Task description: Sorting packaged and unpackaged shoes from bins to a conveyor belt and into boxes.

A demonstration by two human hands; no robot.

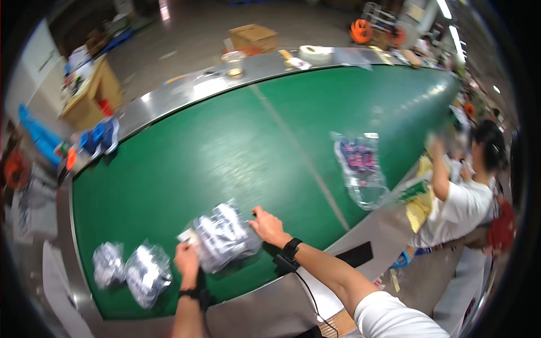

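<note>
On the green belt, a clear plastic bag lies between the left hand, pinching its edge, and the right hand, whose hold cannot be told; two smaller bags rest to its left.

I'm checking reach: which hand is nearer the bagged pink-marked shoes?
Right. The right hand is left of the bagged shoes, not touching; the left hand is farther left, beside another clear bag.
</note>
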